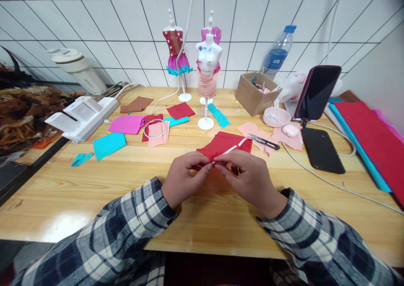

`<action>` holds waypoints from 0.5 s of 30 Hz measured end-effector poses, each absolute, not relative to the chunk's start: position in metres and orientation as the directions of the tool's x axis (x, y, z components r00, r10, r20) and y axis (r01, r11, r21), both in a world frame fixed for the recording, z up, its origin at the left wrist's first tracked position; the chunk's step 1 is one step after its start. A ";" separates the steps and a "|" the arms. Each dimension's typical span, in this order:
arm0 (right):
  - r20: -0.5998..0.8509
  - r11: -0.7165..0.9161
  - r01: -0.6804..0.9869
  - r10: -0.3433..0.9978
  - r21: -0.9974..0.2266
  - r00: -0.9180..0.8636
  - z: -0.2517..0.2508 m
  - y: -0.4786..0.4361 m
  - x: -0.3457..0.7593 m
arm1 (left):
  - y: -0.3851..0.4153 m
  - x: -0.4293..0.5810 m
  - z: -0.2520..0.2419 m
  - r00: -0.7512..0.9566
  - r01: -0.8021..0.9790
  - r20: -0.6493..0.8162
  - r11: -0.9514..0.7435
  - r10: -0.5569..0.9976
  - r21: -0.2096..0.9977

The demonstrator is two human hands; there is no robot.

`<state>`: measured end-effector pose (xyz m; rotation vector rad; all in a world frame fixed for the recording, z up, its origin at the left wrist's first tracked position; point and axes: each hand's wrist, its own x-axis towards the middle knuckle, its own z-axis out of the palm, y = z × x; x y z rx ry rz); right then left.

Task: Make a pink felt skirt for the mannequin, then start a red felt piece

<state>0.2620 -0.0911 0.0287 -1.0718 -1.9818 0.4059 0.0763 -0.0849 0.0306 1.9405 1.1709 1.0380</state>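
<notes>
Both hands meet at the near edge of a red piece of material (221,144), above the wooden table. My left hand (187,177) pinches its left corner between thumb and fingers. Close beside it, my right hand (249,177) pinches the same edge, the fingertips of the two hands nearly touching. A thin white strip (235,146) runs diagonally over the red material and passes down to the fingertips. Black-handled snips (264,141) lie just right of the red piece, partly on pink scraps (255,131). The fingers hide part of the held edge.
Small white mannequin (208,58) and dressed mannequin (173,46) stand at the back. Around lie a white ring (155,129), turquoise piece (109,145), cardboard box (254,94), pink bowl (277,116), black phone (322,150), propped phone (318,93), cable (334,185), and white charger (83,117).
</notes>
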 end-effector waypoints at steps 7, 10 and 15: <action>0.494 0.600 0.544 0.797 -0.587 -0.346 0.029 -0.093 0.262 | -0.085 0.075 0.027 0.281 0.430 0.288 -0.388 0.916 0.815; 0.493 0.590 0.560 0.803 -0.582 -0.334 0.029 -0.092 0.262 | -0.085 0.075 0.025 0.293 0.398 0.261 -0.365 0.920 0.841; 0.482 0.570 0.560 0.817 -0.601 -0.315 0.029 -0.090 0.263 | -0.084 0.077 0.023 0.316 0.393 0.296 -0.409 0.901 0.824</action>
